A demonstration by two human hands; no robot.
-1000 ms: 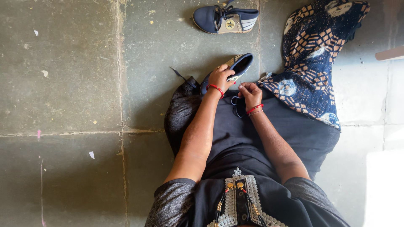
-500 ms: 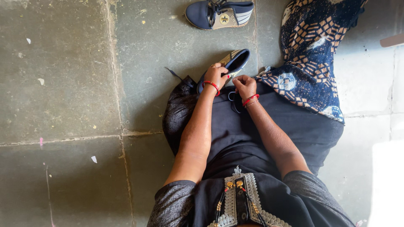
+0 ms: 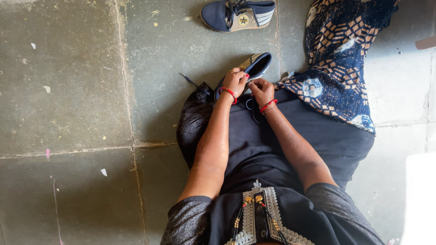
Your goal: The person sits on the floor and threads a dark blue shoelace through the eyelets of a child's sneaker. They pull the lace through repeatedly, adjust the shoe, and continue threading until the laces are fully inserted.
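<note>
A grey stone floor [image 3: 68,90] fills the frame. At centre, a navy shoe [image 3: 256,66] is held on the dark-skirted lap; it has been drawn slightly nearer since a second ago. The left hand [image 3: 235,81] is clenched on its side, while the right hand [image 3: 261,88] appears to pinch a dark lace [image 3: 250,105]. A second shoe [image 3: 239,15] lies at the upper edge, patterned cloth [image 3: 343,59] at upper right.

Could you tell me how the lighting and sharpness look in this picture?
Head view: soft, even light on the stone floor; a blown-out white patch at the lower right edge; both hands, left hand and right hand, and the shoe are sharp, without motion blur.
</note>
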